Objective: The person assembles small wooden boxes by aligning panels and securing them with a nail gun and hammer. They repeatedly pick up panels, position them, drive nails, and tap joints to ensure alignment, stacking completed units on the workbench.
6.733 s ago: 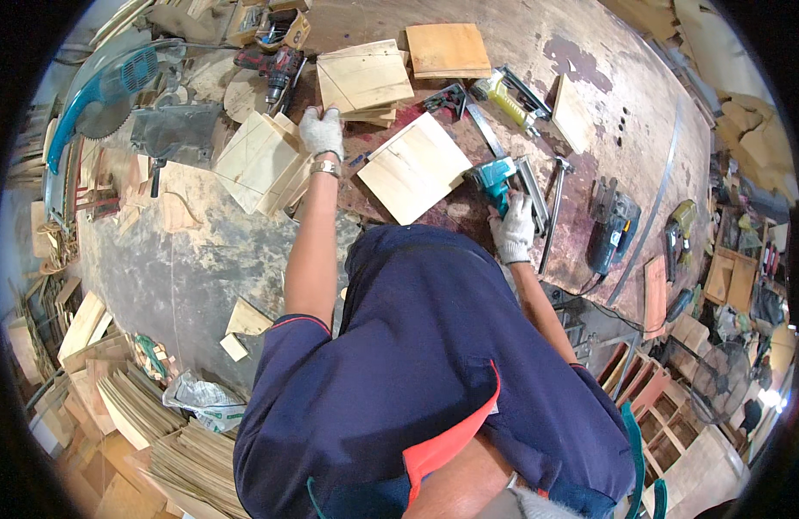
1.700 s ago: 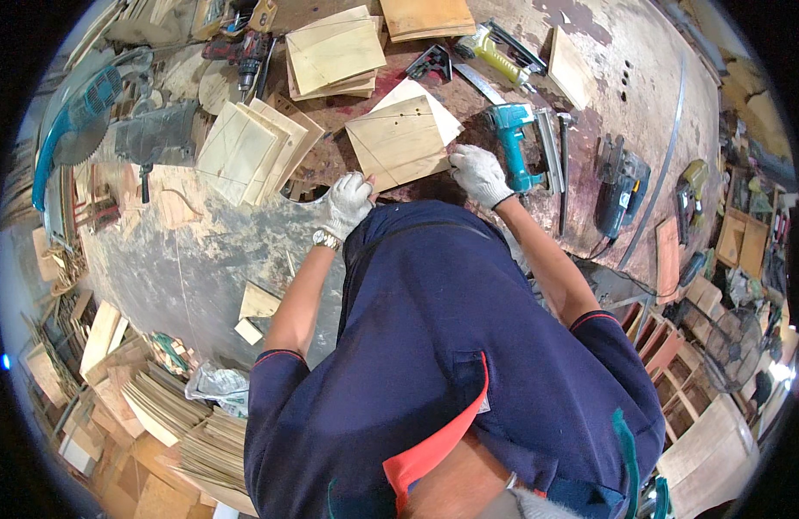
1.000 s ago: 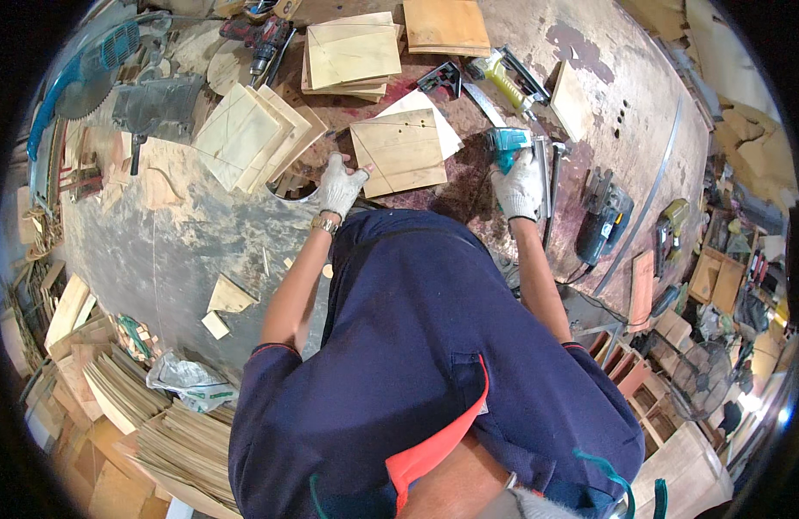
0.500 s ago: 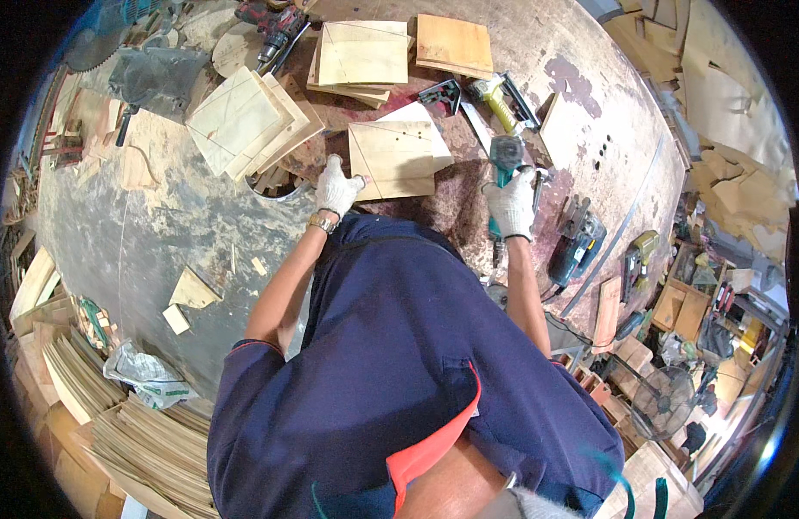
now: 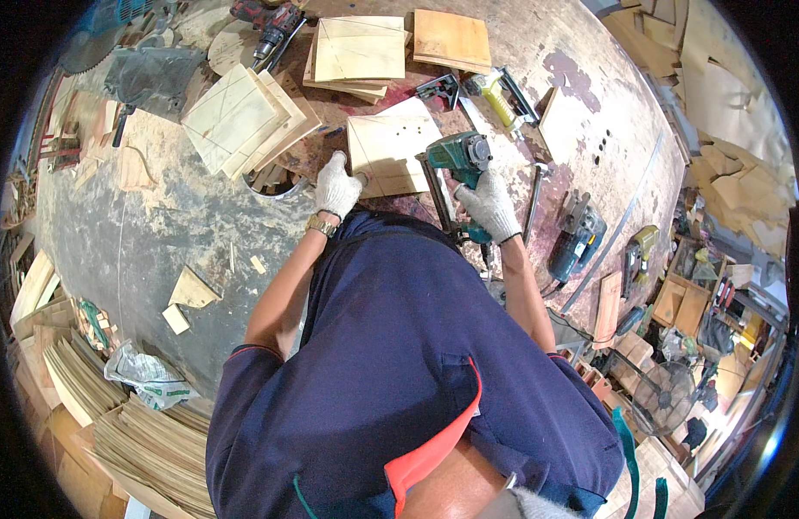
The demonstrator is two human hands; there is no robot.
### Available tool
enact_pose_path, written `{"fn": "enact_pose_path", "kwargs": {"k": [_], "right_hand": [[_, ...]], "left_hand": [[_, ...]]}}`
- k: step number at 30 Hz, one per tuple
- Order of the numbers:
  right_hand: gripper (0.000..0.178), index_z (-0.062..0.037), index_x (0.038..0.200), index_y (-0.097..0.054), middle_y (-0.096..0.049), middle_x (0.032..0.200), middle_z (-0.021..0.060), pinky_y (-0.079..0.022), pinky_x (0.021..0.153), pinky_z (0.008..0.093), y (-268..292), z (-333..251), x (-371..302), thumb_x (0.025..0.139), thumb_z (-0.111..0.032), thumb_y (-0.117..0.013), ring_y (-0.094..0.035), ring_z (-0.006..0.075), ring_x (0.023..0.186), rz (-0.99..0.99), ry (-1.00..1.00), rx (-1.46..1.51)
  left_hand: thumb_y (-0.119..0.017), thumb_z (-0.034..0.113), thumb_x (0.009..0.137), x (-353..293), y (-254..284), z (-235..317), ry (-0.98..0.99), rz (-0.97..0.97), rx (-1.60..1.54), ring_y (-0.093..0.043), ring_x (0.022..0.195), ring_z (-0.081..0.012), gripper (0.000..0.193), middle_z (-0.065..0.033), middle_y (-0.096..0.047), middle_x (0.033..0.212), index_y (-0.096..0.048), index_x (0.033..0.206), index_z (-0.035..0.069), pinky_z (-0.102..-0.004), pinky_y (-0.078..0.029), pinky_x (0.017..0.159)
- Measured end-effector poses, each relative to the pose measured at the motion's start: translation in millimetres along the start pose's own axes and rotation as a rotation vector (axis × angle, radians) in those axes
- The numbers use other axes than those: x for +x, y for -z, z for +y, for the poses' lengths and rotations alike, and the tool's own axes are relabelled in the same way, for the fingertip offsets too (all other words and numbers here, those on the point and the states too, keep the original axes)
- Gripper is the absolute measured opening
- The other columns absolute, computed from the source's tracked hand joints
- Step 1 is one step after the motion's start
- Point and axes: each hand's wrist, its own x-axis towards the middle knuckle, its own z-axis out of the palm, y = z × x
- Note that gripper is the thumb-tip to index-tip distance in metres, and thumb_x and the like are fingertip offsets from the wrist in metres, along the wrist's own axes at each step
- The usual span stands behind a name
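Observation:
My gloved left hand (image 5: 337, 186) grips the left near edge of a square, pale wooden board (image 5: 386, 143), its thumb on the board. A few dark dots and a pencil line mark the board's top face. In my gloved right hand (image 5: 490, 206) is a green and black nail gun (image 5: 454, 156), held by its handle. The gun's head is over the right side of the board and hides part of it. From this view I cannot tell whether its nose touches the wood.
Stacked boards (image 5: 361, 52) lie beyond, others (image 5: 235, 121) to the left by a round hole. A yellow nail gun (image 5: 501, 99) is at the far right, a power tool (image 5: 577, 242) right of my hand. A red and black drill (image 5: 270, 30) lies at the far left.
My right hand has lifted the green nail gun off the table and swung it left over the board. The board's offset layers now look lined up. My left hand stays at the edge.

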Motion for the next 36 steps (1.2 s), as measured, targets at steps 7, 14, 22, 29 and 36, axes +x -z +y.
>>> {"fn": "enact_pose_path", "kwargs": {"k": [7,14,22,29,36], "right_hand": [[0.059,0.0024,0.128,-0.052,-0.070,0.083,0.0208,-0.055,0.071,0.0430,-12,24,18,0.084,-0.029,-0.076,-0.072,0.0315,0.077,0.074,0.188,-0.158],[0.065,0.0032,0.132,-0.048,-0.071,0.085,0.0204,-0.056,0.073,0.0426,-14,-33,24,0.082,-0.027,-0.077,-0.072,0.0311,0.078,0.029,0.154,-0.108],[0.067,-0.0004,0.133,-0.050,-0.070,0.105,0.0254,-0.054,0.083,0.0454,-1,-9,15,0.082,-0.033,-0.079,-0.069,0.0390,0.093,0.058,-0.097,-0.090],[0.051,-0.0030,0.127,-0.051,-0.066,0.084,0.0074,-0.050,0.052,0.0326,29,19,-10,0.086,-0.020,-0.077,-0.057,0.0129,0.057,0.327,0.036,0.078],[0.036,-0.0032,0.120,-0.056,-0.069,0.091,0.0029,-0.049,0.050,0.0266,26,39,-26,0.090,-0.008,-0.075,-0.056,0.0083,0.056,0.369,0.036,0.370]], "left_hand": [[-0.083,0.034,0.076,-1,0,4,-0.055,0.051,0.003,-0.066,0.083,-0.0467,0.046,-0.0265,-0.067,0.084,-0.059,0.094,0.000,-0.0501,-0.051,0.071],[-0.081,0.030,0.075,0,1,6,-0.025,0.048,-0.047,-0.067,0.088,-0.0465,0.042,-0.0277,-0.068,0.087,-0.061,0.097,0.000,-0.0500,-0.053,0.074],[-0.079,0.030,0.076,0,3,5,0.021,-0.018,-0.041,-0.067,0.091,-0.0477,0.044,-0.0291,-0.068,0.092,-0.059,0.101,-0.001,-0.0502,-0.052,0.074],[-0.079,0.035,0.080,-1,-7,7,0.035,0.000,-0.074,-0.066,0.096,-0.0509,0.052,-0.0315,-0.069,0.097,-0.053,0.108,0.000,-0.0545,-0.052,0.081],[-0.081,0.037,0.079,5,11,11,-0.011,-0.112,0.313,-0.067,0.095,-0.0486,0.054,-0.0293,-0.067,0.105,-0.055,0.107,0.000,-0.0534,-0.054,0.080]]}}
